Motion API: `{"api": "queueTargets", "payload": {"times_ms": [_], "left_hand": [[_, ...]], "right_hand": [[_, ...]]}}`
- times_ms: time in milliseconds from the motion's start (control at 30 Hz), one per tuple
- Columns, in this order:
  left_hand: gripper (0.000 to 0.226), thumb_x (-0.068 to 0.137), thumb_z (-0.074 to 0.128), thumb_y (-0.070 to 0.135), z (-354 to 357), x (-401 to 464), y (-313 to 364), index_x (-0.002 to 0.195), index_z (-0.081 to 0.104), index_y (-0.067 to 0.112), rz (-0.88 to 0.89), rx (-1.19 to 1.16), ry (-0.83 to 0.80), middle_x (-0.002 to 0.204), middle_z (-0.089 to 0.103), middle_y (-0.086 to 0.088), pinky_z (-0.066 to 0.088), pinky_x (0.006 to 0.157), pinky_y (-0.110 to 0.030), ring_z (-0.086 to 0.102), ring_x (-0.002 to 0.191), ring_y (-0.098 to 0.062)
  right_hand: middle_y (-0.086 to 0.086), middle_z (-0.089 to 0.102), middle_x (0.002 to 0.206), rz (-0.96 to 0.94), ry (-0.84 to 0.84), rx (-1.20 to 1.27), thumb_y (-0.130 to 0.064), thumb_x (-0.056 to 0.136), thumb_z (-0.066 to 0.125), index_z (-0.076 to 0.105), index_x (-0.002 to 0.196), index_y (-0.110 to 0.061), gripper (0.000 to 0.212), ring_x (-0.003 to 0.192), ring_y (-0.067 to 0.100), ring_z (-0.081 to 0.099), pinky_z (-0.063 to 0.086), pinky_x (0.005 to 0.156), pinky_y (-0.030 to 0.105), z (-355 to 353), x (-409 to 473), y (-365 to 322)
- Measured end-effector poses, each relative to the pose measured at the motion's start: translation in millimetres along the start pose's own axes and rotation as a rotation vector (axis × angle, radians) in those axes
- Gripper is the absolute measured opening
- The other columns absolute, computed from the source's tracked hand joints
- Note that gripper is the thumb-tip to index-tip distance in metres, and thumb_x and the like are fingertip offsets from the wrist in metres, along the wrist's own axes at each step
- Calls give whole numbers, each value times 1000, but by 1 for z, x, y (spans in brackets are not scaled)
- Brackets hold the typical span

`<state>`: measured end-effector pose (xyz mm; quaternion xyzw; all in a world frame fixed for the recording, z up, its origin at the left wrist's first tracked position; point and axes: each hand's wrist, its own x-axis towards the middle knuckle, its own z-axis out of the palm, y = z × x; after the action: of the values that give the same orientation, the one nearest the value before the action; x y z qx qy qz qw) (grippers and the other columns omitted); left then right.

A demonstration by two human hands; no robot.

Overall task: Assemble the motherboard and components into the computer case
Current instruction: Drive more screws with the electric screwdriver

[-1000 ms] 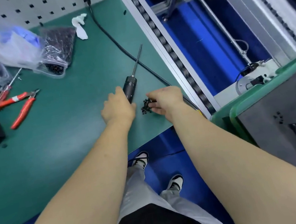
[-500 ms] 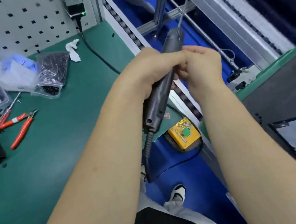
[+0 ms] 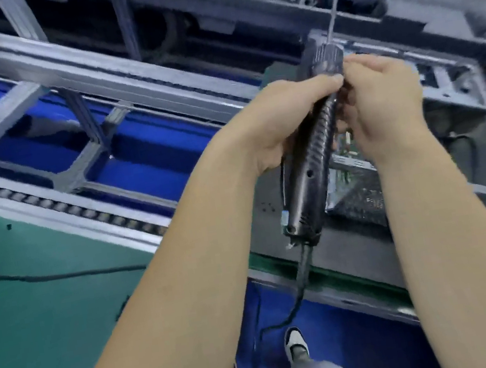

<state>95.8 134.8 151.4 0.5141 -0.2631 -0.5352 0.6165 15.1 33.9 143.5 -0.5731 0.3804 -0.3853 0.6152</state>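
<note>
Above the open computer case (image 3: pixel 465 129), which lies at about three o'clock, the left hand (image 3: pixel 286 123) grips the electric screwdriver (image 3: pixel 310 157) with its bit pointing to twelve o'clock, while the right hand (image 3: pixel 381 98) pinches at its collar, probably to load a screw.

The electric screwdriver (image 3: pixel 310 154) is black and ribbed, held up in the air and tilted — its thin metal bit (image 3: pixel 335 0) points up and away, its cord (image 3: pixel 299 283) hangs from the lower end. Behind it the computer case (image 3: pixel 461 104) lies open on its side on the bench, near the bench's front edge — grey metal frame, dark inside, blurred. A green board (image 3: pixel 345 167) shows within, partly hidden by the screwdriver.
</note>
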Motion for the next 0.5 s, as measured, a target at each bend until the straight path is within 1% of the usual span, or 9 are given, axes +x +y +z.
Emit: {"api": "queueTargets", "payload": {"times_ms": [33,100,133,167,233,300,367,433,500], "left_hand": [[21,98,57,23,10,9,-2,96,65,4,3,26,-36,75,64,-11,54,57,-30,60,55,-18],[22,95,63,25,30,26,-7,97,68,4,15,17,-92,79,68,-11,56,66,-36,64,63,-20],[21,93,65,25,40,35,-10,97,67,5,14,-7,-105,79,68,-11,57,66,-38,64,63,-22],[17,92,66,23,50,44,-14,95,65,6,6,-44,-107,76,67,-11,57,61,-37,63,59,-24],[7,89,66,14,68,63,-20,91,63,8,-29,-143,-88,68,63,-10,51,51,-29,58,50,-21],[13,81,66,10,83,87,-27,93,62,7,-77,-193,-44,66,59,-8,49,51,-29,54,50,-19],[19,77,66,10,95,113,-34,96,62,5,-127,-216,19,66,58,-7,49,54,-30,53,51,-19],[14,78,65,10,105,139,-41,90,62,4,-174,-255,99,65,57,-8,52,54,-31,54,50,-20],[10,79,66,11,111,164,-45,85,62,3,-226,-303,176,64,57,-10,51,52,-31,54,48,-22]], "right_hand": [[10,57,65,-11,49,1,-3,97,56,70,101,-2,15,43,16,47,33,41,20,-13,3,-3],[4,60,60,-46,121,30,-1,95,57,73,83,-10,22,44,13,50,35,41,20,-36,8,-9],[3,62,59,-55,142,48,0,94,58,73,76,-14,27,47,14,53,38,43,20,-47,12,-12],[4,64,62,-59,155,57,2,93,59,73,74,-15,28,50,15,56,42,45,22,-58,16,-14],[7,64,67,-67,173,48,4,91,59,74,80,-11,23,57,16,59,50,52,27,-80,30,-15],[6,65,70,-83,177,5,4,91,60,76,86,-10,22,66,18,61,58,66,33,-104,51,-10],[8,68,77,-69,146,-41,4,91,62,76,90,-11,20,75,24,64,60,77,41,-124,74,2],[8,75,83,-56,83,-136,2,90,67,76,90,-14,19,80,29,69,61,79,42,-140,97,17],[11,77,86,-33,3,-206,-1,89,71,76,90,-15,15,80,28,74,61,75,42,-151,119,31]]}}
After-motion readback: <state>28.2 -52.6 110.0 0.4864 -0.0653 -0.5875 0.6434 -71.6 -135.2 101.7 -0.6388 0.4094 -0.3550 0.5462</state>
